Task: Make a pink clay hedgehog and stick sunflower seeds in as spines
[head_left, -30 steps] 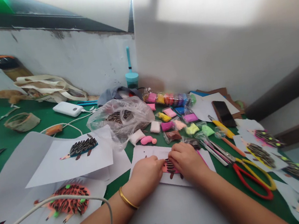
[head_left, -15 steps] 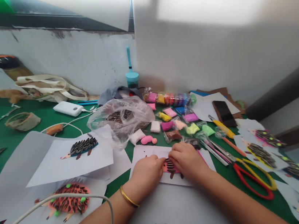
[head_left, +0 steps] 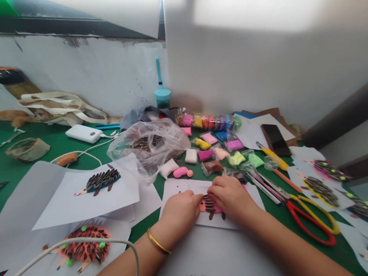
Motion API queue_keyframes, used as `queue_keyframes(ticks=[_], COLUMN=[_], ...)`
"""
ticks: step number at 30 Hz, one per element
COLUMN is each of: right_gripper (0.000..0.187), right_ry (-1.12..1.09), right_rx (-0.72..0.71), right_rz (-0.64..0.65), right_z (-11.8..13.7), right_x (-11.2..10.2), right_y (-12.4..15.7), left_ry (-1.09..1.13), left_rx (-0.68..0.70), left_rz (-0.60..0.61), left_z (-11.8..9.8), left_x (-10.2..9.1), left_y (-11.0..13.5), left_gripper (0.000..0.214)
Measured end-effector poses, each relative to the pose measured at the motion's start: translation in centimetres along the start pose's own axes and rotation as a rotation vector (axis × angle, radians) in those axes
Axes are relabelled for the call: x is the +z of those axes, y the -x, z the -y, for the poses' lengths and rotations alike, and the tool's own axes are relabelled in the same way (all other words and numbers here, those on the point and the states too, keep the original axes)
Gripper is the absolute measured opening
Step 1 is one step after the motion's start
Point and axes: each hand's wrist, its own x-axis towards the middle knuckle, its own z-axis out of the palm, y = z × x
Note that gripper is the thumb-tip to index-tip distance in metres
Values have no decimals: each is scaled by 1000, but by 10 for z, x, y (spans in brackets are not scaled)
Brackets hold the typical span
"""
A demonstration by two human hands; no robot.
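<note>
My left hand (head_left: pixel 184 212) and my right hand (head_left: pixel 234 197) meet over a small pink clay hedgehog (head_left: pixel 209 204) on a white sheet of paper (head_left: pixel 168 190). Rows of dark striped sunflower seeds stand on the hedgehog's back, and brown feet show below it. Both hands have their fingers bent and pinched together at its upper edge, with the tips nearly touching. Whatever lies between the fingertips is hidden or too small to make out. Past the hands are a pink clay lump (head_left: pixel 181 172) and a plastic bag of sunflower seeds (head_left: pixel 148 149).
Red-and-yellow scissors (head_left: pixel 312 220), a yellow utility knife (head_left: pixel 272 155) and a phone (head_left: pixel 275 139) lie right. Several finished hedgehog pictures (head_left: pixel 321 190) line the right edge. Clay packets (head_left: pixel 206 154) sit behind. A white cable (head_left: pixel 82 240) loops across my left forearm.
My right hand has shifted very slightly, and a bit more pink shows beside it. My left hand stays in place; everything else looks the same.
</note>
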Motion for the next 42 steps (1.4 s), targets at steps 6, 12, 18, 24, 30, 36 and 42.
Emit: queue_keyframes(ticks=[6, 12, 18, 24, 30, 36, 42], right_gripper=[22, 25, 21, 18, 19, 20, 19], right_ry=[-54, -95, -53, 60, 110, 225, 272], right_rx=[23, 50, 102, 167, 172, 208, 221], right_rz=[-69, -105, -99, -38, -40, 2, -9], right_z=[-10, -21, -27, -40, -48, -36, -34], right_x=[-2, -4, -8, -13, -13, -11, -7], right_y=[4, 7, 11, 18, 21, 12, 5], left_ry=[-8, -5, 8, 6, 3, -12, -11], left_rx=[-10, -8, -15, -43, -69, -68, -85], left_rz=[11, 11, 12, 32, 39, 52, 92], left_z=[0, 1, 2, 2, 5, 5, 2], left_x=[0, -1, -3, -7, -6, -8, -11], left_y=[0, 0, 0, -1, -2, -1, -2], left_gripper=[30, 33, 32, 33, 32, 31, 27])
